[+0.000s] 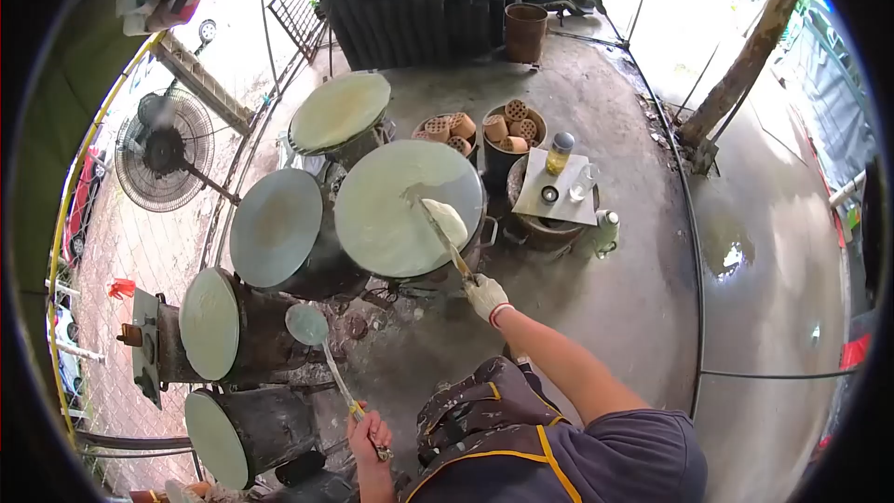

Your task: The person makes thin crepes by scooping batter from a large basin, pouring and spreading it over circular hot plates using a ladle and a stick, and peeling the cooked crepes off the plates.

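My bare left hand (370,435) is wrapped around the handle of a ladle (306,324). Its round, pale-coated head hangs over the gap between the stoves. My right hand (485,297), in a white glove, grips the wooden handle of a long spatula (438,228). The blade lies on the large round griddle (377,210), beside a lump of white batter (448,222). Pale batter covers most of this griddle, and a darker patch shows near the blade tip.
More round griddles (277,226) on drum stoves curve along the left, several with pale sheets. A fan (164,151) stands behind them. Pots of perforated clay-coloured briquettes (515,126) sit beyond. A board (535,188) holding jars tops a pot at right; a bottle (607,231) stands beside it.
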The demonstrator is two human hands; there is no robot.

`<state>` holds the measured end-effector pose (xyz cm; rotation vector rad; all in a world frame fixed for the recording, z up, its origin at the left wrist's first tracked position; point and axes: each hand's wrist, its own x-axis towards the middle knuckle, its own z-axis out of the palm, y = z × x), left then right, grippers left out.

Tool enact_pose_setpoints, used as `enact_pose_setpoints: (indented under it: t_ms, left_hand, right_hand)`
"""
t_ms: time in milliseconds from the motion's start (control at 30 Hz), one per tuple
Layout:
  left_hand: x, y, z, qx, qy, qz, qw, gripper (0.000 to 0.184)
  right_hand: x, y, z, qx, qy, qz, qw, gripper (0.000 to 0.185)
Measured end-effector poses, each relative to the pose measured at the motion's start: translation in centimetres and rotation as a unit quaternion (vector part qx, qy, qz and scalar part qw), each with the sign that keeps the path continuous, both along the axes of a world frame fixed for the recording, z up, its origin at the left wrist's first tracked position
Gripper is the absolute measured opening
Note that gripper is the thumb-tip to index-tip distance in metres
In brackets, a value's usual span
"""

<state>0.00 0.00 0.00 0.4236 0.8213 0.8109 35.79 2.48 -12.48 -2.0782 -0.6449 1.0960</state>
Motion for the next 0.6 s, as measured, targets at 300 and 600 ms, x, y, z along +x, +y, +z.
enact_pose_setpoints:
  t_ms: [300, 600]
  left_hand:
    - [12.4, -3.4, 1.8, -0.02, -0.039, 0.011, 0.999, 0.023]
    - [14.7, -2.9, 2.4, -0.029, -0.023, 0.003, 0.999, 0.021]
  right_hand:
    - [11.5, 0.5, 0.0, 0.05, -0.208, 0.159, 0.964, 0.031]
    - [12.0, -6.0, -2.4, 0.073, -0.141, 0.186, 0.97, 0.032]
